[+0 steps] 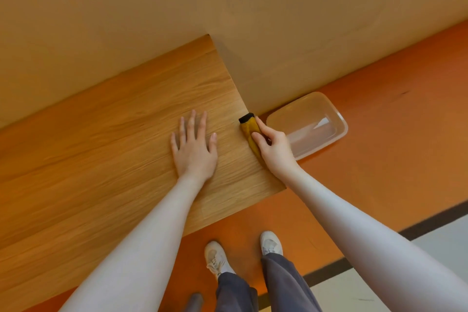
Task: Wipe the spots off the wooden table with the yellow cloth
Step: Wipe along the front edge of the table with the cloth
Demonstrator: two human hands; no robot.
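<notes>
The wooden table [114,159] fills the left and middle of the head view, its right edge running down from the wall. My left hand [193,147] lies flat on the tabletop, fingers spread. My right hand [274,145] grips the folded yellow cloth [249,126], which has a black end, right at the table's right edge near the wall. No spots show clearly on the wood around the hands.
A clear plastic tub [311,121] sits on the orange floor [379,134] just right of the table, against the beige wall [228,7]. My two feet in white shoes [243,253] stand below the table's near corner. A dark strip borders grey flooring at the lower right.
</notes>
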